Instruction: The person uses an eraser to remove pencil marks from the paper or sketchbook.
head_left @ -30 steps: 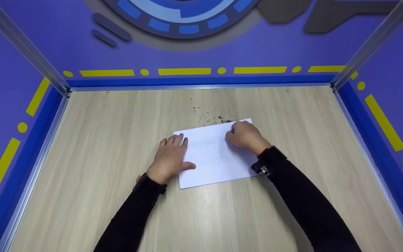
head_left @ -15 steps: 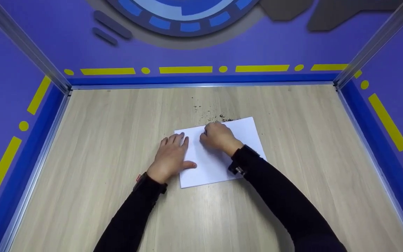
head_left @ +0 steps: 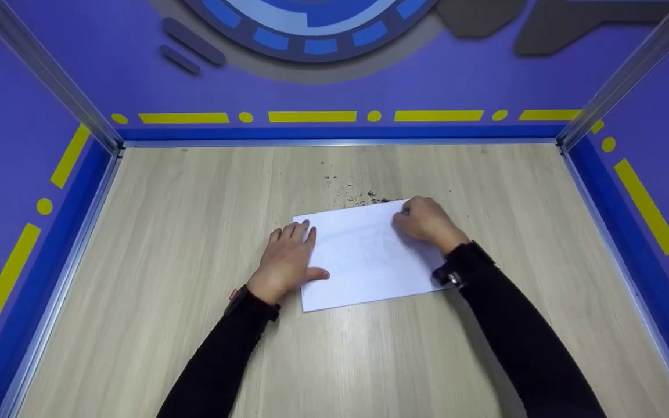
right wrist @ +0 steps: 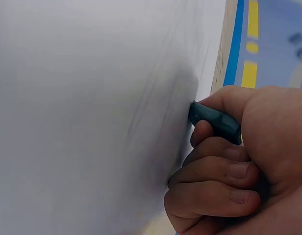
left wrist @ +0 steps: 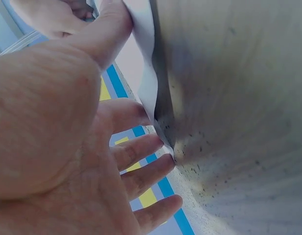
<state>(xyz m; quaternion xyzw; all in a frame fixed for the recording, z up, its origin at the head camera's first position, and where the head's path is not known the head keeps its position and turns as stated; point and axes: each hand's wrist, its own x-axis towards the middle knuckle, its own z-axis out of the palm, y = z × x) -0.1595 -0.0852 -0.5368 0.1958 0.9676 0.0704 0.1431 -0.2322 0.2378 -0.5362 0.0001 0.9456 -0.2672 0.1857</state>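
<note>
A white sheet of paper point(head_left: 358, 261) lies slightly turned on the wooden tabletop. My left hand point(head_left: 282, 261) rests on its left edge, fingers spread and thumb reaching onto the sheet. Near the sheet's upper right corner, my right hand point(head_left: 427, 223) pinches a small dark green eraser point(right wrist: 217, 122) between thumb and forefinger, with the other fingers curled under. In the right wrist view one end of the eraser meets the paper, and faint grey streaks show beside it. The head view hides the eraser behind the hand.
Dark crumbs point(head_left: 371, 195) are scattered on the tabletop point(head_left: 212, 191) just beyond the paper's far edge. Blue-purple panels point(head_left: 311, 93) with yellow marks and metal rails bound the table at the back and both sides.
My right hand has swept left across the paper and then back to the right, the eraser in its grip. The left hand stays in place on the sheet.
</note>
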